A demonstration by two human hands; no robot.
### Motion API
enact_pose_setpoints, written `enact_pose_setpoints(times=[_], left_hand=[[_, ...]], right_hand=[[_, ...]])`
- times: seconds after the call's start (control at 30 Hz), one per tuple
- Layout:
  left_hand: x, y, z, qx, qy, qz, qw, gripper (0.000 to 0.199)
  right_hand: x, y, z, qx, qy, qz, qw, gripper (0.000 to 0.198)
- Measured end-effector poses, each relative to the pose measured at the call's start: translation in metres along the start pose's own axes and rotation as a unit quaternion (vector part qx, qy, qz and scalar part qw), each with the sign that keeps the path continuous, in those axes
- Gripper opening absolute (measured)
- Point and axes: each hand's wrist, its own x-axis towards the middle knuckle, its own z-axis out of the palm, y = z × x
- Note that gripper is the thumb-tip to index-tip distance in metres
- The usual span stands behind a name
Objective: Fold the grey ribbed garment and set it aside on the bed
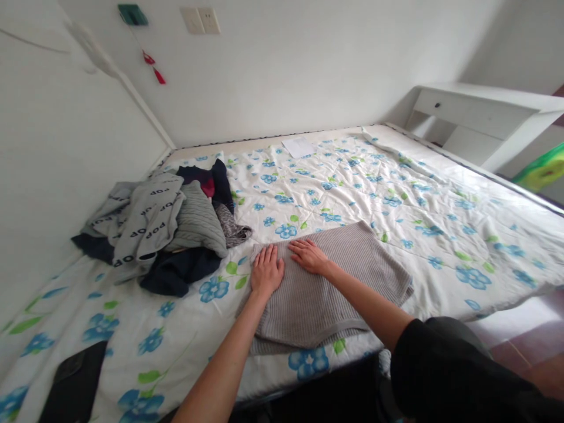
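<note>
Lying flat near the front edge of the bed (pixel 440 194), a grey ribbed garment (pixel 326 288) is spread over the floral quilt (pixel 396 211), its lower hem close to that edge. Both hands rest on its upper left part, palms down, fingers stretched out and slightly spread, gripping nothing. The left hand (pixel 266 271) sits at the garment's left border, fingertips pointing toward the far edge; the right hand (pixel 309 256) lies just beside it, angled leftward so the two nearly touch. Most of the garment extends to the right of and below the hands. Left of them, toward the bed's left edge, sits a heap of clothes (pixel 163 229) in grey, navy and dark red. A dark item (pixel 73 382) lies at the front left corner, and a white paper (pixel 298 147) near the far edge.
</note>
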Motion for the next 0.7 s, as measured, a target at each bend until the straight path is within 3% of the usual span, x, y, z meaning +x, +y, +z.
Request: enact_pose_setpoints(times=[0.13,0.37,0.57,0.7], left_hand=[[0.002,0.001,0.001,0.002,0.004,-0.005,1.0,0.065],[0.002,0.001,0.0,0.014,0.001,-0.005,1.0,0.066],[0.003,0.0,0.0,0.019,0.004,-0.002,1.0,0.065],[0.004,0.0,0.0,0.014,-0.005,-0.004,1.0,0.067]], right_hand=[[-0.022,0.07,-0.041,-0.045,-0.015,-0.038,0.998,0.067],[-0.066,0.195,-0.094,-0.087,0.001,0.068,0.994,0.064],[-0.062,0.232,-0.106,-0.029,0.094,0.111,0.989,0.06],[-0.039,0.245,-0.115,0.055,0.183,0.269,0.944,0.071]])
